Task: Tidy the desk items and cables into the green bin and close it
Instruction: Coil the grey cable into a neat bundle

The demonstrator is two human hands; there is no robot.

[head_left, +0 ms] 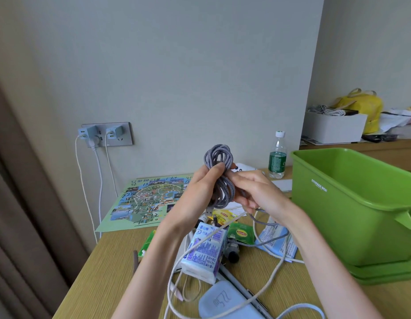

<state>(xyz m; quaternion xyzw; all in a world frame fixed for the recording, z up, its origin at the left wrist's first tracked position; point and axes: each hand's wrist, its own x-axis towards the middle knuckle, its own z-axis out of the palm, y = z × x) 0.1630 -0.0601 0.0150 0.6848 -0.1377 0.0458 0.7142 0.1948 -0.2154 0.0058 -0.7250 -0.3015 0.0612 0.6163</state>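
Note:
I hold a coiled grey braided cable (219,157) above the desk. My left hand (199,192) grips the coil from the left, thumb across it. My right hand (255,192) pinches the cable's loose tail at the coil's lower right; the tail runs down to the desk. The open green bin (351,203) stands at the right on top of its green lid (384,272). Below my hands lie a tissue pack (204,252), tea bags (241,233), a white cable (275,268), a blue packet (278,240) and a pale blue pouch (225,300).
A water bottle (277,155) stands behind the bin by the wall. A printed map sheet (144,199) lies at the desk's back left. White cords hang from the wall socket (107,134). A white box (333,127) and yellow bag (363,107) sit on the far ledge.

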